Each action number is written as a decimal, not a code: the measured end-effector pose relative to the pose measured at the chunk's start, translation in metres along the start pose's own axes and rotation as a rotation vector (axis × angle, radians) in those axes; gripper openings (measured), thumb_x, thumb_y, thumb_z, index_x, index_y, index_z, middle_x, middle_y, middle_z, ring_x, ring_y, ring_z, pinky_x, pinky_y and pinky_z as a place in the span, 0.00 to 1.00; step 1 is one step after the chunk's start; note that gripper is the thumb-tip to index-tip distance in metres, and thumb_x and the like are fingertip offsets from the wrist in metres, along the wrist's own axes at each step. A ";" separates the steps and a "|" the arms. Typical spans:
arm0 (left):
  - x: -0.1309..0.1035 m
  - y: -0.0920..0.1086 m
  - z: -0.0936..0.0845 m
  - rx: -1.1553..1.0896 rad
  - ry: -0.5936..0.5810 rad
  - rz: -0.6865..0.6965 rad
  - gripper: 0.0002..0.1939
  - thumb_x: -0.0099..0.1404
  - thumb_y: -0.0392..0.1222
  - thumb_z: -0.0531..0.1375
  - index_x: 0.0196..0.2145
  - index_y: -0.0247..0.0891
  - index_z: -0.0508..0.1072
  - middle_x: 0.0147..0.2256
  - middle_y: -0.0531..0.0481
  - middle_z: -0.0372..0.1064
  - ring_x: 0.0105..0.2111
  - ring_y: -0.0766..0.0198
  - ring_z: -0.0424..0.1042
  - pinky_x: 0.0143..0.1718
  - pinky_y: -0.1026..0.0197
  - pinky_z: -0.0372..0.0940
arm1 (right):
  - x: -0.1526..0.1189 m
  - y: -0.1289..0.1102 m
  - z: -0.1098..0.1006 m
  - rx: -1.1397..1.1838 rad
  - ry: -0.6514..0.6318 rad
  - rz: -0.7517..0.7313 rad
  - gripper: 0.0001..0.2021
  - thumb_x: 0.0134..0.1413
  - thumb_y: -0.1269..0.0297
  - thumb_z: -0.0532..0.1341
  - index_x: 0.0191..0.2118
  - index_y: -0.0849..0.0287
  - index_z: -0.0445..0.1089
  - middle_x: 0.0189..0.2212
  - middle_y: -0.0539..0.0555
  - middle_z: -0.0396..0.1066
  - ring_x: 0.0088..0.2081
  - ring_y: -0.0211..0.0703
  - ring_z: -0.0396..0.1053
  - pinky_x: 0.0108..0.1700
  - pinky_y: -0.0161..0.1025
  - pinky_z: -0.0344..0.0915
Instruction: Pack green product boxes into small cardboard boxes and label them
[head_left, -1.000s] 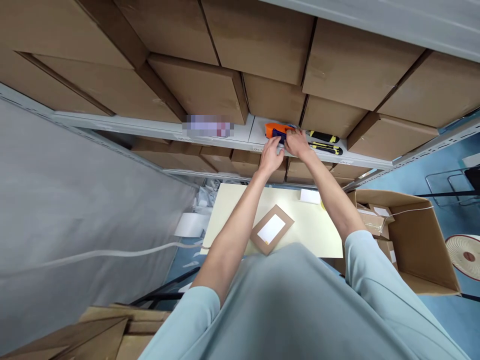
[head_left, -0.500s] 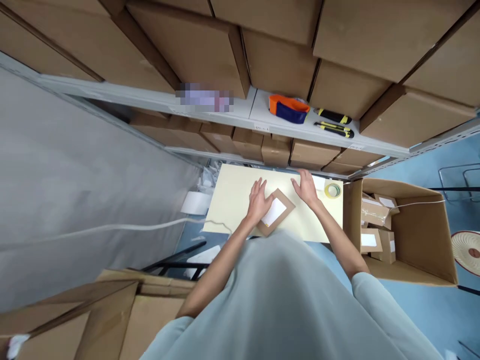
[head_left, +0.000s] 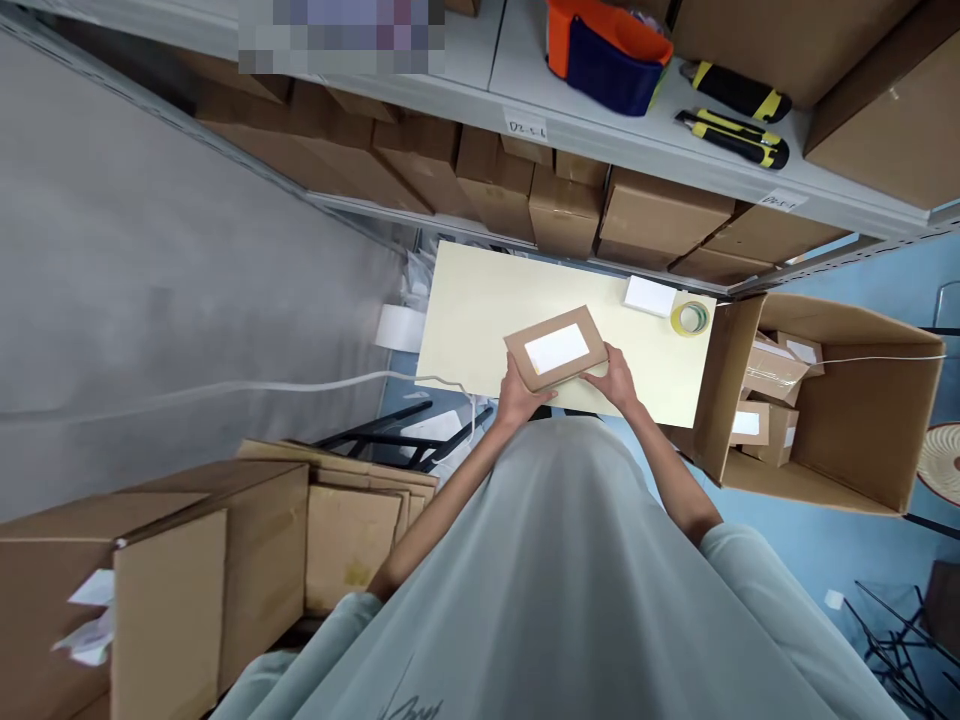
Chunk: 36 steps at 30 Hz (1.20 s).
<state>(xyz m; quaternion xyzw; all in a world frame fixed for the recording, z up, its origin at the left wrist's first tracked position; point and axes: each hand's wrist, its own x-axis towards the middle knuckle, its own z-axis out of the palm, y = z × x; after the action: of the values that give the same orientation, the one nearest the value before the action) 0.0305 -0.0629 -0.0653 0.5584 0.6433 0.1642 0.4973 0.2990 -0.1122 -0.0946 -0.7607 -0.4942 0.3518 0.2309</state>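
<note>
A small flat cardboard box (head_left: 592, 335) with a white label (head_left: 556, 349) on its top face is held over the pale yellow tabletop (head_left: 472, 310). My left hand (head_left: 519, 396) grips its left near corner, the fingers partly hidden beneath. At the right end, my right hand (head_left: 615, 381) is closed on the box's edge with the thumb along the near side. Beyond the box, a stack of white labels (head_left: 649, 296) and a roll of tape (head_left: 689, 318) lie at the table's far right.
A big open carton (head_left: 855, 430) right of the table holds several labelled boxes. Shelving (head_left: 600, 135) with cartons, an orange-and-blue tape dispenser (head_left: 611, 60) and utility knives (head_left: 739, 138) spans the far side. Left are a white cable (head_left: 337, 385) and large cartons (head_left: 262, 560).
My right hand has come from the table's right side onto the box. The box has been turned and is now gripped at both ends. The view has tilted downward.
</note>
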 end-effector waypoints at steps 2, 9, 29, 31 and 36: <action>0.003 0.010 -0.002 0.019 0.040 0.037 0.79 0.47 0.57 0.84 0.83 0.39 0.46 0.69 0.30 0.70 0.68 0.35 0.71 0.69 0.38 0.70 | -0.007 -0.005 -0.008 -0.009 0.112 0.004 0.39 0.59 0.41 0.75 0.68 0.58 0.69 0.56 0.65 0.75 0.58 0.62 0.74 0.62 0.59 0.75; 0.027 0.040 -0.007 0.126 0.060 0.106 0.57 0.56 0.57 0.81 0.77 0.39 0.65 0.64 0.35 0.77 0.68 0.37 0.70 0.69 0.42 0.69 | -0.029 -0.032 -0.025 -0.047 0.297 0.065 0.28 0.73 0.33 0.60 0.49 0.56 0.76 0.41 0.55 0.69 0.41 0.51 0.69 0.49 0.49 0.73; 0.077 0.034 -0.013 -0.071 -0.206 0.107 0.35 0.69 0.54 0.69 0.68 0.39 0.69 0.61 0.38 0.81 0.58 0.49 0.81 0.60 0.50 0.75 | -0.028 -0.017 -0.017 0.142 0.252 0.101 0.33 0.78 0.41 0.55 0.74 0.57 0.70 0.53 0.61 0.70 0.51 0.53 0.75 0.61 0.51 0.77; 0.078 0.035 -0.017 -0.130 -0.200 0.092 0.30 0.73 0.56 0.66 0.65 0.39 0.69 0.61 0.37 0.80 0.58 0.52 0.81 0.59 0.52 0.75 | -0.033 -0.015 -0.018 0.213 0.273 0.098 0.34 0.76 0.38 0.55 0.72 0.57 0.72 0.56 0.62 0.71 0.54 0.53 0.76 0.64 0.52 0.77; 0.078 0.029 -0.025 -0.074 -0.151 0.060 0.21 0.80 0.59 0.56 0.53 0.39 0.75 0.54 0.39 0.82 0.58 0.52 0.79 0.63 0.52 0.72 | -0.046 -0.010 -0.017 0.280 0.269 0.191 0.40 0.65 0.29 0.63 0.68 0.57 0.75 0.57 0.64 0.77 0.53 0.56 0.79 0.62 0.56 0.79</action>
<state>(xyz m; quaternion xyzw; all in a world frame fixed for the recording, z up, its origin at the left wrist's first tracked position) 0.0353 0.0237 -0.0675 0.5696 0.5803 0.1601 0.5597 0.2938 -0.1499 -0.0629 -0.8048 -0.3310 0.3327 0.3635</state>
